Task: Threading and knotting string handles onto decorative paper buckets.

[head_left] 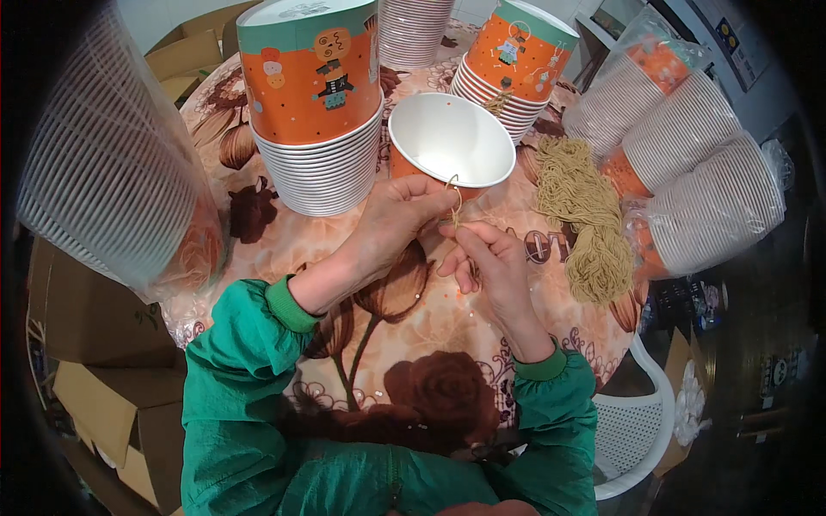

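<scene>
Just in front of a tilted paper bucket point(443, 142) with a white inside, my two hands come close together on a thin tan cord point(457, 201). My left hand point(389, 222) pinches it between thumb and fingertips, and a small loop stands up above them. Thumb and index finger of my right hand point(492, 258) are closed on the lower part of the cord, its other fingers curled. Whether the cord is knotted or joined to the bucket's rim, I cannot tell. A loose hank of tan cord point(589, 225) lies to the right.
Nested orange-and-green paper buckets stand in a left stack point(317, 163) and a right stack point(508, 95). Plastic-wrapped bucket stacks flank them at the far left point(112, 163) and right point(714, 206). A patterned cloth covers the round table point(439, 318). Beside it are cardboard boxes point(120, 387) and a white chair point(637, 430).
</scene>
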`<state>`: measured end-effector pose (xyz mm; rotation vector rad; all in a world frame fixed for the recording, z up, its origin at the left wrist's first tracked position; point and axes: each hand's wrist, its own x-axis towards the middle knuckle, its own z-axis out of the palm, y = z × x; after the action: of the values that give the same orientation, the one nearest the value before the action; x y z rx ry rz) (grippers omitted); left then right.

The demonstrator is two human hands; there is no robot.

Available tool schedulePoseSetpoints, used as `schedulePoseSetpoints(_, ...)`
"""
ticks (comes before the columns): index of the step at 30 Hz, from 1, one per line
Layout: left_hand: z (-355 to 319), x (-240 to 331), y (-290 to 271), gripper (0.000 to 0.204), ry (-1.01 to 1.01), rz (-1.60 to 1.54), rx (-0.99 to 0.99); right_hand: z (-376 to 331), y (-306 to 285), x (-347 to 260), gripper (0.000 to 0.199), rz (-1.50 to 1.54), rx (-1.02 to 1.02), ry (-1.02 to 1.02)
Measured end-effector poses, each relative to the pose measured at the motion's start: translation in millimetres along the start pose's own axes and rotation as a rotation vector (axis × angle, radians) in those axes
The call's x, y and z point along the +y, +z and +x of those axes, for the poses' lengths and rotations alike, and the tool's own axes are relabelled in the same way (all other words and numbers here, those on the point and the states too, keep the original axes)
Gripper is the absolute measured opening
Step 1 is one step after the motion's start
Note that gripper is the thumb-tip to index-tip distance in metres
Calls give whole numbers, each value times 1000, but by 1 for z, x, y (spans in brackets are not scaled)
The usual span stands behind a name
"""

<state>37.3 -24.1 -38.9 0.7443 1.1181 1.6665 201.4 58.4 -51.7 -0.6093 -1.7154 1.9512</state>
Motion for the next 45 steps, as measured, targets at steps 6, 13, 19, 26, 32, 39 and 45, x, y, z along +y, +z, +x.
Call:
schedulePoseSetpoints(6,-1,-1,0,12,30,-46,-37,2,-2,2,28,-15,-4,-32)
schedulePoseSetpoints(13,-1,-13,-5,13,55,-56,-81,1,-1,2,27,-9,4,-34)
schedulePoseSetpoints(19,-3,-9,-4,12,53,-64,-25,-2,1,-1,28,-24,-27,-43)
schedulePoseSetpoints(26,-2,-8,-2,13,6,-165,-20,-3,0,-1,30,-57,-42,-88)
schedulePoseSetpoints(32,0,-3,-12,18,-92,-68,-40,-2,0,-1,31,-62,-43,-80)
schedulePoseSetpoints(39,0,-10,-7,17,-103,-224,-90,6,2,-9,40,161,-16,46)
schedulePoseSetpoints(45,2,-15,-3,15,68,-84,7,16,2,-8,28,277,-21,82)
